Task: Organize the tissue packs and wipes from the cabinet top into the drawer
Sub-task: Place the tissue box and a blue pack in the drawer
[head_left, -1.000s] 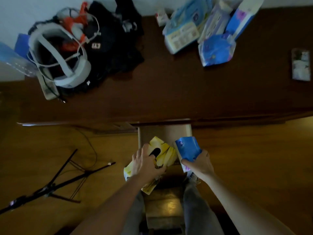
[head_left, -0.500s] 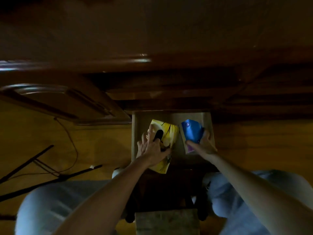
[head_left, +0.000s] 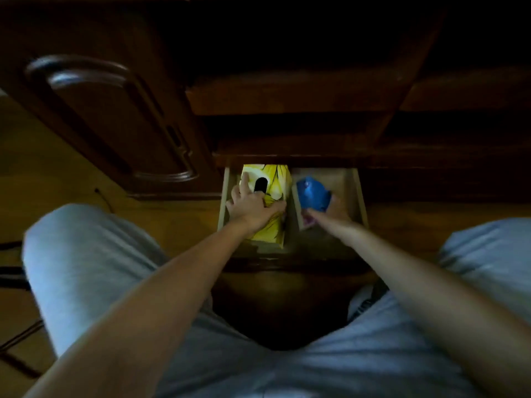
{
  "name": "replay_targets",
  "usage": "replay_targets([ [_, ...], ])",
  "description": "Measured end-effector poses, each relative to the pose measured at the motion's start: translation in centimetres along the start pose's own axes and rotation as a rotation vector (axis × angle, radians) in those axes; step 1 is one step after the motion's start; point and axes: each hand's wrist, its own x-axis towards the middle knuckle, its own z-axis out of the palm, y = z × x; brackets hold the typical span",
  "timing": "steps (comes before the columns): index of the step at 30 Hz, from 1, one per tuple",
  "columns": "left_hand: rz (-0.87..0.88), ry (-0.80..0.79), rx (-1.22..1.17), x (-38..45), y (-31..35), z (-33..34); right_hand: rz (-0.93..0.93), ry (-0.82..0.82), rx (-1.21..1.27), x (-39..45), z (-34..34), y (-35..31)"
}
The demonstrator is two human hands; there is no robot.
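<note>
The pulled-out drawer point(head_left: 361, 196) sits low in the dark wooden cabinet. A yellow tissue box point(head_left: 277, 179) with a dark oval slot lies along the drawer's left side. My left hand point(head_left: 253, 206) is spread over its top and grips it. On the drawer's right half a blue tissue pack point(head_left: 311, 193) stands tilted. My right hand point(head_left: 330, 214) holds it from below and from the right. The cabinet top and the other packs on it are out of view.
A carved cabinet door point(head_left: 115, 110) hangs to the left of the drawer. My knees in grey trousers point(head_left: 86, 268) flank the drawer. A black cable point(head_left: 103, 196) runs over the wooden floor at left.
My head has dropped lower and closer, so the cabinet top has left the view. Both hands have pushed the yellow box and the blue pack deeper into the drawer.
</note>
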Motion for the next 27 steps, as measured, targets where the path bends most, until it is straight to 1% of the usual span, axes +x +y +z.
replay_targets([
  [3, 0.003, 0.018, 0.042, -0.9, 1.2, -2.2, -0.034, -0.063, -0.062, -1.3, -1.3, -0.6],
  [6, 0.026, 0.022, -0.01, -1.4, 1.1, -2.4, -0.008, -0.062, -0.068, -2.2, -1.9, -1.1],
  [8, 0.024, 0.022, -0.024, -1.2, 0.8, -1.6, 0.019, -0.029, -0.078, -2.4, -1.5, -1.2],
  [11, 0.026, 0.071, -0.059, -0.4, 0.0, 0.3, 0.039, 0.044, -0.075, -1.8, -0.4, -0.8],
  [14, 0.053, 0.075, -0.066, 0.9, -1.2, 2.0, 0.117, 0.024, -0.013, -0.9, 0.4, -0.1],
  [16, 0.056, 0.049, -0.024, 1.9, -1.8, 3.2, 0.151, 0.013, -0.042, -0.2, 0.7, 0.9],
  [20, -0.015, -0.025, -0.059, 3.2, -2.8, 5.9, 0.184, 0.044, -0.107, 2.5, 1.1, 2.4],
  [24, -0.099, -0.086, 0.096, 3.6, -4.1, 8.9, 0.177, 0.103, -0.073, 4.6, 2.2, 3.8],
  [27, -0.233, -0.136, 0.11, 3.9, -4.8, 10.3, 0.198, 0.135, -0.034, 5.6, 3.3, 4.7],
])
